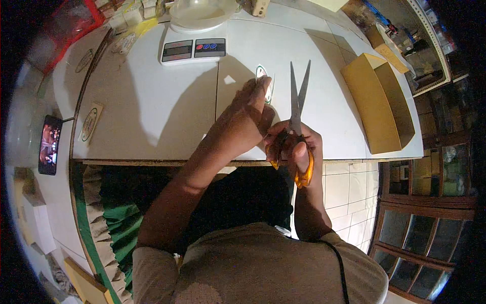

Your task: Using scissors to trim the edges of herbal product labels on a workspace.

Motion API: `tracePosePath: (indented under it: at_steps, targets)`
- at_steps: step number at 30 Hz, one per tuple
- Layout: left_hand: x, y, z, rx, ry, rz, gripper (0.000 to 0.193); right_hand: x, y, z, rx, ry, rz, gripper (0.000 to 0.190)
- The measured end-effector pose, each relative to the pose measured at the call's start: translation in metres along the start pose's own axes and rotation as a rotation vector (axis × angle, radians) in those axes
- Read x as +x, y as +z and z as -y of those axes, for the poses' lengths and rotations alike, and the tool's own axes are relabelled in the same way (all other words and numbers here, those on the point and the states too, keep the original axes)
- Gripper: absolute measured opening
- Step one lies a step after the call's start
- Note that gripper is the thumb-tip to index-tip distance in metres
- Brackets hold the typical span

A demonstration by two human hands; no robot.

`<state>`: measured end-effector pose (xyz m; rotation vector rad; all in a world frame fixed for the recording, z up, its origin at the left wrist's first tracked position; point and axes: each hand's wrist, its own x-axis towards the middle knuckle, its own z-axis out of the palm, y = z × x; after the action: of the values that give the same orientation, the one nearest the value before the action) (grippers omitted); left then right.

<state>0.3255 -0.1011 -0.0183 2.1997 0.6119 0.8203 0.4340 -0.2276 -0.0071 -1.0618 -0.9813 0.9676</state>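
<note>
My left hand [253,102] holds a small white paper label [268,93] with a green oval border, seen nearly edge-on above the white table. In my right hand [298,146] is a pair of scissors [297,102] with orange handles. Their blades stand apart and point away from me, to the right of the label. Another oval-printed label [89,123] lies near the table's left front. Beyond my left hand stands a white digital kitchen scale [193,51] with a translucent bowl [203,11] on top.
An open cardboard box [370,106] stands at the table's right edge. More printed labels [123,43] lie at the back left, near a red-framed case [72,30]. A phone [50,144] with a lit screen is at far left. The table's front edge [133,162] runs under my forearms.
</note>
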Motion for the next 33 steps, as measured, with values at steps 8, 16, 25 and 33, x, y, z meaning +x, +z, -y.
tracePosePath:
  at_steps: [8,16,25,33]
  targets:
    - [-0.027,-0.069,0.018,-0.532,-0.156,-0.348,0.046,-0.003,-0.014,0.001,-0.009,-0.043,-0.114,0.066]
    - [-0.061,-0.091,0.022,-0.566,-0.318,-0.378,0.057,0.013,0.005,-0.005,-0.126,-0.048,0.115,0.036]
    - [-0.063,-0.079,0.017,-0.658,-0.180,-0.487,0.039,0.024,0.027,-0.008,-0.288,0.044,0.333,0.040]
    - [-0.055,-0.052,0.003,-0.752,-0.156,-0.676,0.025,0.021,0.029,-0.003,-0.348,0.029,0.395,0.044]
